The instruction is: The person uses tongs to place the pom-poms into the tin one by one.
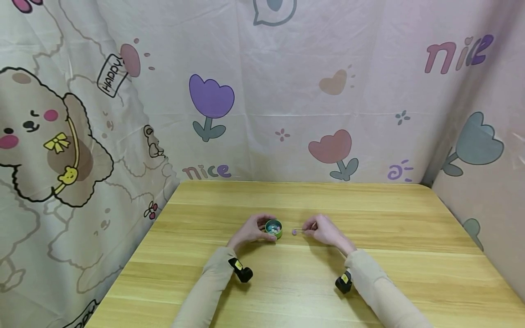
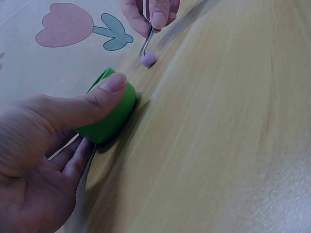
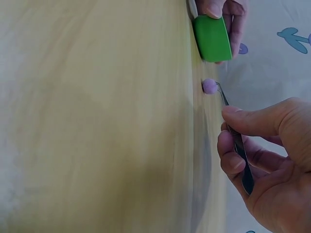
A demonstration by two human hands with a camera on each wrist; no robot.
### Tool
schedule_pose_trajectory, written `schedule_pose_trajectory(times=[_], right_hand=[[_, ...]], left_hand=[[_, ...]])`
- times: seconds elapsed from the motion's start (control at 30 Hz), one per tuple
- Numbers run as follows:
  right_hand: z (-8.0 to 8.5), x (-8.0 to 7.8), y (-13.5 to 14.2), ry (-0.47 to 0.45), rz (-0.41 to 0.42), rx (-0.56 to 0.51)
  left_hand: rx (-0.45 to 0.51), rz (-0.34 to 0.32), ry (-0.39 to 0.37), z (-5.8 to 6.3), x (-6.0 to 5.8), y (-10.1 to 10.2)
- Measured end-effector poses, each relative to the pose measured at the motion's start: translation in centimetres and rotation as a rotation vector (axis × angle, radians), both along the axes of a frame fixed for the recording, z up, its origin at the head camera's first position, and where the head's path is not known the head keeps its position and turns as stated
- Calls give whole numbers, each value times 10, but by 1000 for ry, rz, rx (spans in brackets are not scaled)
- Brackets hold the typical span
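My left hand (image 1: 251, 230) grips a small green cup (image 2: 116, 115) from its left side, thumb in front and fingers behind. The cup stands on the table with its mouth up, and several small pale and pink pieces show inside it in the head view. To the right of the cup, my right hand (image 1: 324, 229) pinches metal tweezers (image 3: 237, 141) between thumb and fingers. Their bent tips meet a small fuzzy-looking purple ball (image 3: 210, 86), which is close over the tabletop, a short gap from the cup.
Both hands work over the middle of a wood-grain table (image 1: 287, 287). A printed cloth (image 1: 270, 91) with flowers and cartoon animals hangs behind the table and at both sides. Black wrist cameras sit on both sleeves, the right one (image 1: 343, 282) near the tabletop.
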State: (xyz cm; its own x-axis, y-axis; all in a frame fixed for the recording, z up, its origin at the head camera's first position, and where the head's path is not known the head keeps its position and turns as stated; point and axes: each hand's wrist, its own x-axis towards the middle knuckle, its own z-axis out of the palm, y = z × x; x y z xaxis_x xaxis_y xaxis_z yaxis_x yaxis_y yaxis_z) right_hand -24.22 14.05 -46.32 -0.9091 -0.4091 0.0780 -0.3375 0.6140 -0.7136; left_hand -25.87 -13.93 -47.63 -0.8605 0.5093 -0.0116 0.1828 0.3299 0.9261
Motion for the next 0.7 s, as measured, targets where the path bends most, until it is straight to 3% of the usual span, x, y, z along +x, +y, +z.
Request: schedule_pose_trajectory(times=[0.7], right_hand=[[-1, 0, 2, 5, -4, 3]], left_hand=[[16, -1, -12, -1, -2, 0]])
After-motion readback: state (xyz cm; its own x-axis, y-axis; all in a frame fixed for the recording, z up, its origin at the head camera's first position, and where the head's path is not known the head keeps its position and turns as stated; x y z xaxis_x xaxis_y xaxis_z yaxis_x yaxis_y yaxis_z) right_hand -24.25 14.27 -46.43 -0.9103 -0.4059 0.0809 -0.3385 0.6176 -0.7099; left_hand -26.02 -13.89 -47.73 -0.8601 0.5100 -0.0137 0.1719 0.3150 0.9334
